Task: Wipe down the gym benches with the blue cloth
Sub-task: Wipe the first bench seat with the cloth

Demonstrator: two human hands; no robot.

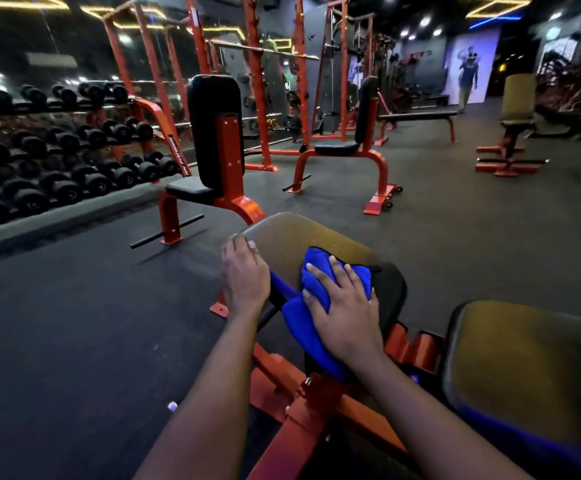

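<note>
One cloth (pixel 303 318), bunched mid-pad on the near bench (pixel 289 233). My right hand (pixel 346 308) presses it flat, fingers spread, not curled round it. My left hand (pixel 246 273) rests on the pad's left edge, fingers relaxed, holding nothing. Open floor (pixel 74 341) lies left.

A commercial gym: tiered racks of black dumbbells (pixel 57 157) line the left wall, orange power racks (pixel 260 98) stand behind, and padded benches (pixel 214 126) sit across dark rubber flooring (pixel 472 237).

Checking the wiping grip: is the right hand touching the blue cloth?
Touching. Head view shows the right hand flat on the blue cloth, fingers spread, pressing it onto the bench pad.
</note>
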